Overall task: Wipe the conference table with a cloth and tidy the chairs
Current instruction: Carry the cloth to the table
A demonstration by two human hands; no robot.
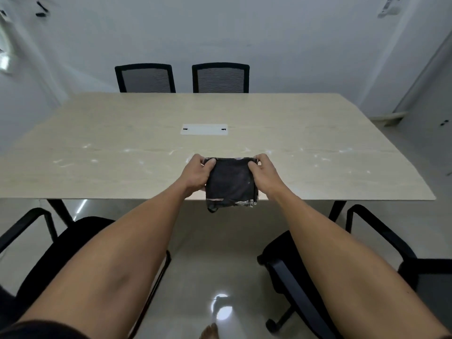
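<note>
While gripped at both top corners by left hand (195, 173) and right hand (263, 173), fingers clenched on it: folded black cloth (230, 183), over near edge of pale wood-grain conference table (122, 133). Black armchairs: near left (61, 243), near right (293, 263).

Cloth (231, 182) btwn both hands over table (122, 133) near edge.
</note>
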